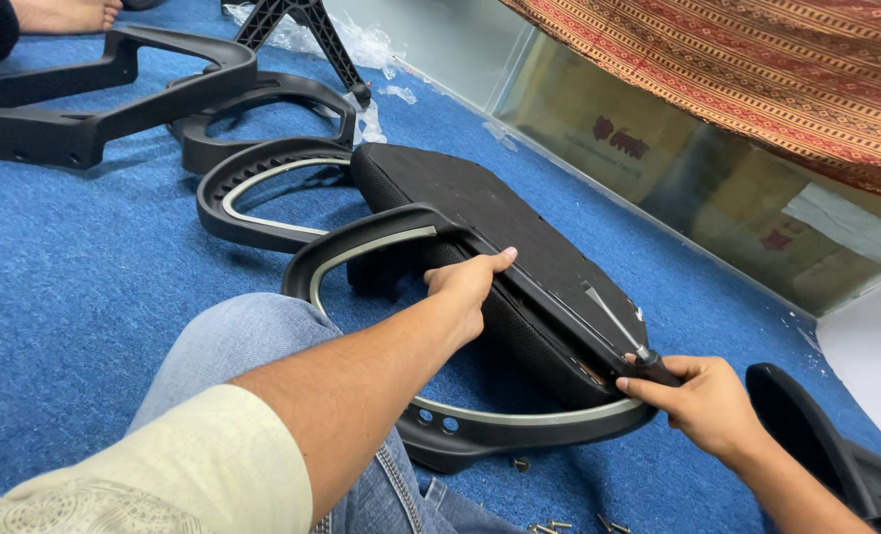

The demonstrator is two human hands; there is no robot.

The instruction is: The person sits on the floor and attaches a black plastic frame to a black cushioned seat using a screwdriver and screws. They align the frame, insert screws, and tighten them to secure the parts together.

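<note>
Head view: hands on a black chair seat [500, 232] tipped on blue carpet [84, 297].
Left hand [465, 287] clamps its edge; right hand [702, 400] fists a screwdriver [618, 331]; brown cardboard boxes [648, 158] behind glass; open carpet left.

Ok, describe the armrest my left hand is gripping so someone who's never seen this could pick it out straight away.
Start at the black seat cushion tipped on its edge on the blue carpet. The armrest is the black loop with a pale inner strip lying against the cushion's near side, under the left hand. A similar loop lies farther away; no hand touches that one.
</note>
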